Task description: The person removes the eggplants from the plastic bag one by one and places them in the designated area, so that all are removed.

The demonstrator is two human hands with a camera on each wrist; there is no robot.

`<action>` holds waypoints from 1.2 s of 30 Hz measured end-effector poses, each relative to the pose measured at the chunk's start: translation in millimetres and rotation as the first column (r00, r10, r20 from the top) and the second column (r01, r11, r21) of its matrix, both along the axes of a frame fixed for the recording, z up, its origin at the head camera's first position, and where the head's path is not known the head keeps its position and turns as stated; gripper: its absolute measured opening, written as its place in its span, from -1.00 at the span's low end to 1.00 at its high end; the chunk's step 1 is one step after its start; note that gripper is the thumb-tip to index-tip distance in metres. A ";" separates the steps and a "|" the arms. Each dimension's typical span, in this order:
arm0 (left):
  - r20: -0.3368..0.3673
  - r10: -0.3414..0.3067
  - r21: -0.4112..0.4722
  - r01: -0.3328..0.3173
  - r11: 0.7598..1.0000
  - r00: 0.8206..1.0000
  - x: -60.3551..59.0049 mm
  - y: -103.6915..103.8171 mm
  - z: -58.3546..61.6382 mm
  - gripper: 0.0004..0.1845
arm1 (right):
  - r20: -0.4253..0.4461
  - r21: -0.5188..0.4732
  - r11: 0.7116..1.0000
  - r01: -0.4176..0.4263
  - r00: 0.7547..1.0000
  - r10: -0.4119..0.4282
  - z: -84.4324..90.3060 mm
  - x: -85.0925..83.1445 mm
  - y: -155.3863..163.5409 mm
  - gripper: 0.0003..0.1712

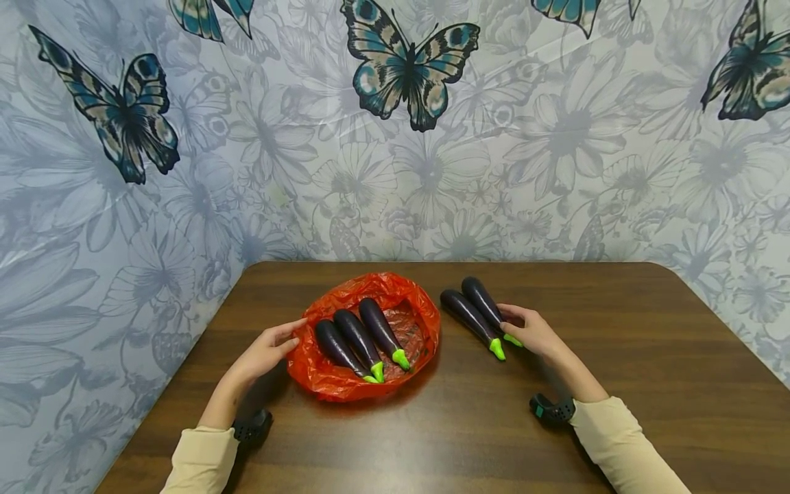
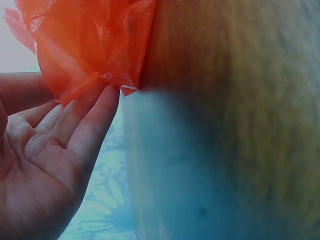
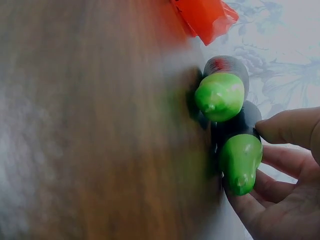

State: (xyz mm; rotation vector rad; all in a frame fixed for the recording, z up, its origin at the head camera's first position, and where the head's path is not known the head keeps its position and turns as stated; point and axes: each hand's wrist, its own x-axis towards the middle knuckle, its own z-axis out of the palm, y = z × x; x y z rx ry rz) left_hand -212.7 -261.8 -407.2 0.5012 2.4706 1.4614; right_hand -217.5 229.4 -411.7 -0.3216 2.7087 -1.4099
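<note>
Fingers of the left hand (image 1: 267,350) lie straight against the orange bag (image 1: 321,374), steadying its left rim; right hand (image 1: 535,332) curls round the nearer-right aubergine (image 1: 489,307). Loading seems under way: next, lift it leftwards into the bag.

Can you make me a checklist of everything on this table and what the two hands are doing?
Surface: brown wooden table.
Things: three eggplants lie in the red plastic bag; two eggplants lie on the table beside it.
Clutter: nothing seen.
Hands: left hand touches the bag's edge with straight fingers; right hand curls round the nearer of the two loose eggplants.
Cables: nothing seen.
Surroundings: butterfly-and-flower wall covering.
</note>
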 end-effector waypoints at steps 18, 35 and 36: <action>-0.001 0.007 -0.012 -0.007 1.000 1.000 0.1 -0.2 0.3 -0.51 | -0.021 0.013 0.999 0.052 0.998 -0.051 -2.7 -0.9 1.0 -0.41; -0.004 0.005 -0.005 -0.005 1.000 1.000 -1.2 -0.3 -1.8 -0.52 | -0.082 0.082 0.994 0.071 0.995 -0.065 -1.4 -0.4 1.0 -0.54; -0.004 0.008 -0.006 -0.008 1.000 1.000 -1.1 -0.2 -1.8 -0.52 | -0.082 0.081 0.994 0.072 0.994 -0.065 -1.4 -0.5 1.1 -0.54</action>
